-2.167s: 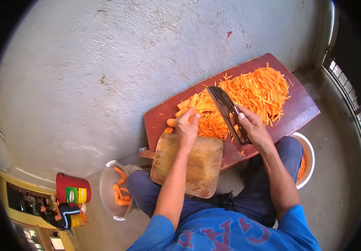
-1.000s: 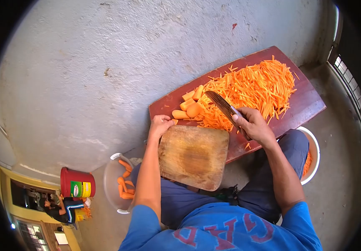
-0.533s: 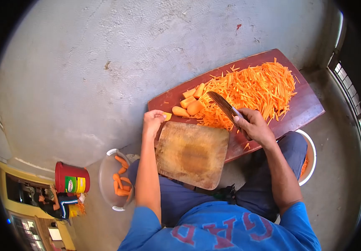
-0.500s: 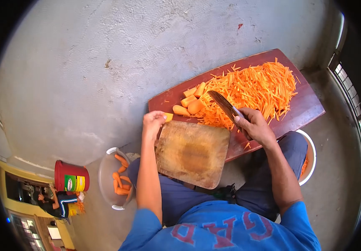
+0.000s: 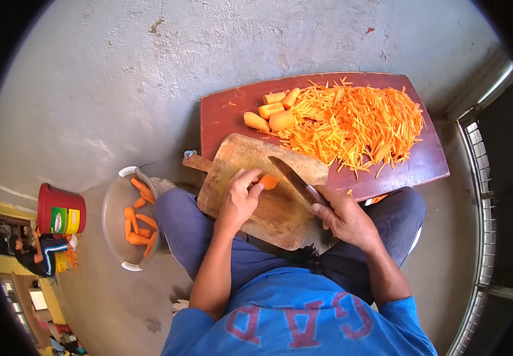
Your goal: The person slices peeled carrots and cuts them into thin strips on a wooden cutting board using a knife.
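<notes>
My left hand (image 5: 241, 196) grips a short carrot piece (image 5: 268, 182) over the wooden cutting board (image 5: 236, 155), which spans from my lap to the table. In my right hand (image 5: 345, 216) is a knife (image 5: 292, 175), its blade slanting up and left above the board, apart from the carrot piece. Behind the board, a big heap of shredded carrot (image 5: 363, 124) covers much of the dark red table (image 5: 227, 113). Several peeled carrot chunks (image 5: 282, 121) lie at the heap's left edge.
On the floor to my left stands a basin (image 5: 111, 222) with several whole carrots (image 5: 139, 238). Beyond it are a red bucket (image 5: 60, 209) and another person (image 5: 40, 255) seated by more carrots. A wall (image 5: 149, 77) rises behind the table, and a grille (image 5: 479, 172) lies to the right.
My left hand has brought the carrot piece from the board's far left corner to over its middle. The knife has moved from the shredded heap to over the board. The view has shifted.
</notes>
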A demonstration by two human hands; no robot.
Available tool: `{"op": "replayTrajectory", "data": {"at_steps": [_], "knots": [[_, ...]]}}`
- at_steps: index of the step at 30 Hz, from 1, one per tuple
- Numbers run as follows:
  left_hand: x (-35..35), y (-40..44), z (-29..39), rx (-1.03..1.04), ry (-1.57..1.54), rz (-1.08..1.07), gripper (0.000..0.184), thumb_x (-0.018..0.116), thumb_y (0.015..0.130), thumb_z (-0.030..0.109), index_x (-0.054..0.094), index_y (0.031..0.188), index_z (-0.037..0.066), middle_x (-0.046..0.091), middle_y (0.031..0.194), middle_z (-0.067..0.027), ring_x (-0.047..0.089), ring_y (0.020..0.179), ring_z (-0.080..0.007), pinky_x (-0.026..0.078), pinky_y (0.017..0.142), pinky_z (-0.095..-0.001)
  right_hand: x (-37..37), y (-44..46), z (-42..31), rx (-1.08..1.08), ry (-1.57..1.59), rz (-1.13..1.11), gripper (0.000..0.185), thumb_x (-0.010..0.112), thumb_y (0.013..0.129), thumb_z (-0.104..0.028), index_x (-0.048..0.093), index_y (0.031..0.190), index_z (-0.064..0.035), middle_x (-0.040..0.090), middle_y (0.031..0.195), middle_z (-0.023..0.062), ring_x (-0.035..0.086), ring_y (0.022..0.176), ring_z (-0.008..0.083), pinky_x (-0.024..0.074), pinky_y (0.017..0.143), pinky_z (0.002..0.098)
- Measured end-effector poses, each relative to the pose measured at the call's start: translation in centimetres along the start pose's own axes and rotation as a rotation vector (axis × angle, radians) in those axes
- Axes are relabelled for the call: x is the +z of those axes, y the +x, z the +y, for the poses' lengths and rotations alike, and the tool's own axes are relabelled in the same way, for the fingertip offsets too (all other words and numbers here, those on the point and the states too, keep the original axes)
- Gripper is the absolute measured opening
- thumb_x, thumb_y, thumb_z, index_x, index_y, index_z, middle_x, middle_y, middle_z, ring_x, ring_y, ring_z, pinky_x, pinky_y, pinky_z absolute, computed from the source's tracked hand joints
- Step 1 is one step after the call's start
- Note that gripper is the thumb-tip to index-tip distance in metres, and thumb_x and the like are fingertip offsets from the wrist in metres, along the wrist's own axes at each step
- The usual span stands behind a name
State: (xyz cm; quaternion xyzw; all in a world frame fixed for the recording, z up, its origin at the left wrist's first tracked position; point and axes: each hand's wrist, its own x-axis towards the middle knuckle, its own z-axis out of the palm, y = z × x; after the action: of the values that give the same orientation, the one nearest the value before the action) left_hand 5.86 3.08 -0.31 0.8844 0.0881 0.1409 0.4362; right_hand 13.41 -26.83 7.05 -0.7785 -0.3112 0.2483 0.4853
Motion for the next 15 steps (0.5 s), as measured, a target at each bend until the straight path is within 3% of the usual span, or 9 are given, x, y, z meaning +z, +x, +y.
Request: {"op": "replayTrajectory", "data": {"at_steps": [1,3,5,9,15], "knots": [[-0.1,0.0,0.0,-0.036,-0.024,-0.015,0.034,0.082,0.101,-0.004,0.079,0.135,-0.004,0.072,0.11,-0.0108,0.072,0.093,-0.0206,0.06,0.086,-0.034,0.3,0.0,-0.5,0.002,-0.018,0.006,0.043,0.069,0.119,-0.018,0.062,0.157,0.0012,0.062,0.089,0.004,0.063,0.07,0.0113,0.0554,0.064,0.0346],[-0.2,0.0,0.6,-0.106,-0.076,-0.051,0.032,0.084,0.099,-0.004,0.08,0.131,-0.004,0.073,0.11,-0.0125,0.074,0.096,-0.0237,0.061,0.089,-0.0357,0.4,-0.3,-1.8,0.04,-0.065,-0.007,0.036,0.07,0.116,-0.015,0.063,0.147,0.0027,0.068,0.096,0.0209,0.07,0.084,0.0355,0.0568,0.077,0.0469],[-0.2,-0.3,1.2,0.05,0.039,-0.014,0.03,0.085,0.097,-0.004,0.081,0.126,-0.004,0.073,0.11,-0.0139,0.074,0.099,-0.0281,0.06,0.091,-0.0382,0.6,-0.3,-2.5,0.024,-0.089,-0.029,0.028,0.07,0.114,-0.013,0.062,0.134,0.0038,0.068,0.104,0.0359,0.07,0.105,0.0582,0.0548,0.087,0.0569],[0.2,-1.5,1.3,0.163,0.074,-0.01,0.026,0.086,0.092,-0.005,0.084,0.118,-0.003,0.073,0.111,-0.0154,0.073,0.104,-0.0352,0.059,0.095,-0.0433,1.5,-1.6,-3.9,-0.008,-0.047,-0.065,0.031,0.07,0.113,-0.012,0.062,0.137,0.0048,0.07,0.112,0.0365,0.069,0.112,0.0586,0.0558,0.09,0.0559],[0.2,-2.5,1.7,0.243,0.112,0.011,0.027,0.085,0.092,-0.005,0.087,0.117,0.003,0.072,0.109,-0.0137,0.07,0.105,-0.0371,0.058,0.093,-0.0466,2.5,-3.3,-5.4,0.101,-0.012,-0.035,0.041,0.072,0.112,-0.01,0.062,0.148,0.0068,0.073,0.123,0.0339,0.073,0.117,0.055,0.0589,0.096,0.0528]]}}
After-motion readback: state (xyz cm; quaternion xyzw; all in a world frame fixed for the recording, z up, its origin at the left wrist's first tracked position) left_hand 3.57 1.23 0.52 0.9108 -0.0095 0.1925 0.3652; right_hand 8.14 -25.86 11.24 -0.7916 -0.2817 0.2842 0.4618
